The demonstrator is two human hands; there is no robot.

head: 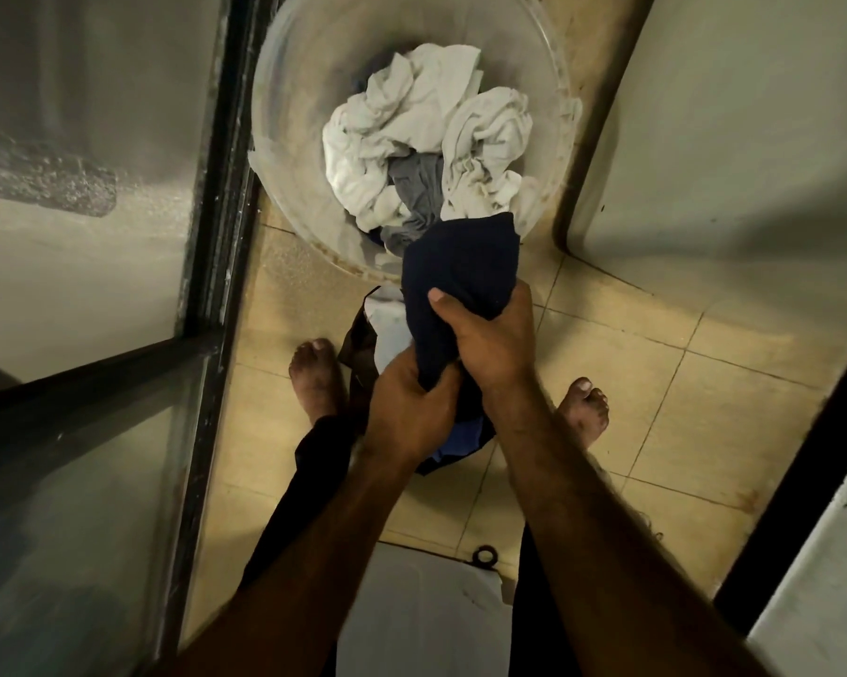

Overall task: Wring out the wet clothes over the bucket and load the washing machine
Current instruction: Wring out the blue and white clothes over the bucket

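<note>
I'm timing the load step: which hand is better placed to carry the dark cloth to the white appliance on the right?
Right, probably: the right hand grips the dark cloth nearer the white appliance, while the left hand holds its lower end farther away.

Dim warm light — wide-angle edge warping, soft.

Hands: left hand [407, 408] and right hand [485, 334] are going bare.
Forearms [582, 505]: going uncovered, hairy.
Legs: wearing black trousers [314, 461].
Feet [314, 378]: going bare.
Torso: seemingly wearing a white top [412, 623].
</note>
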